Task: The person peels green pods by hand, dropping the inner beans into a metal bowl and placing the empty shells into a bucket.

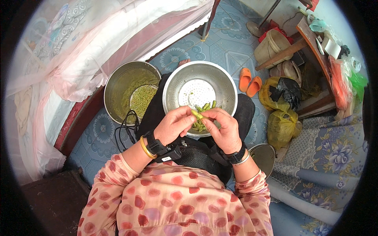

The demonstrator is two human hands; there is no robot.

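Peach-coloured and blotched with red and lilac, your shirt spreads closest to the lens, its sleeves leading to two bare hands raised over your lap; the fingers of your left hand and those of your right hand meet on a single green pod, both grasping it above the near side of a perforated steel colander; inside that colander, loose pods lie gathered toward the side nearest you, partly covered by your hands, while a few small green bits dot its pale bottom. On the blue tiled floor to your left, a deep steel pot holds shelled green beans, spread across its base; a dark cord loops at its near edge. Beside your right forearm, a round metal vessel shows only in part, its contents too hidden to tell; farther to your right, a pale bucket stands beyond two orange slippers; a yellow plastic bag bulges with contents you cannot make out, and a black bag lies just past it.
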